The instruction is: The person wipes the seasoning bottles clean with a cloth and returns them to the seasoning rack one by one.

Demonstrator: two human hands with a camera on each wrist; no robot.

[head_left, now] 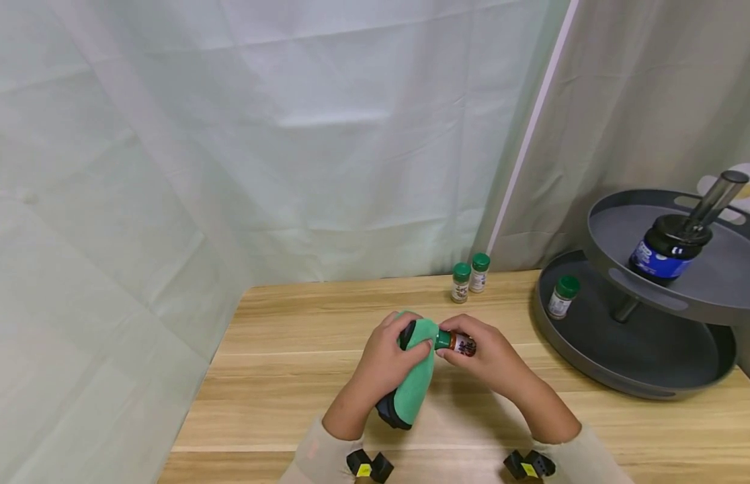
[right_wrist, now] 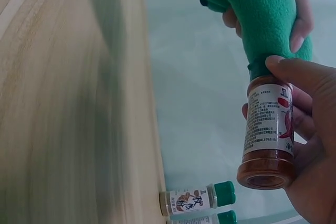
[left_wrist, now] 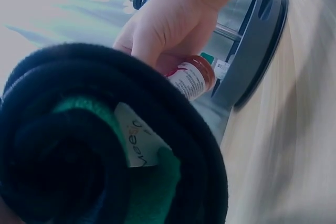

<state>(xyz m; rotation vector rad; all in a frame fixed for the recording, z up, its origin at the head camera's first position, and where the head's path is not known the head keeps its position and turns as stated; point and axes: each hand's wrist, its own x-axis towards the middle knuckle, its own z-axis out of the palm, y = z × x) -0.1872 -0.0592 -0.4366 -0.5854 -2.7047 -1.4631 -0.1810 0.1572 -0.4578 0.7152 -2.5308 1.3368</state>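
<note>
My left hand (head_left: 390,356) grips a folded green cloth (head_left: 416,383) with dark edging, its thumb across the front. In the left wrist view the dark rolled edge fills the near side, and a white tag (left_wrist: 140,137) shows inside the folds. A spice bottle (right_wrist: 268,129) with red-brown contents, a white label and a green cap is held between the thumb and fingers of my right hand (head_left: 486,353). Its capped end points left, against the cloth, which covers part of the cap. Both are held above the wooden table (head_left: 278,376).
Two green-capped spice bottles, a nearer one (head_left: 460,282) and a farther one (head_left: 480,272), stand at the table's back edge. At right is a two-tier grey tray (head_left: 629,383); its lower tier holds another spice bottle (head_left: 562,297), its upper tier a dark jar (head_left: 668,249) with a blue label.
</note>
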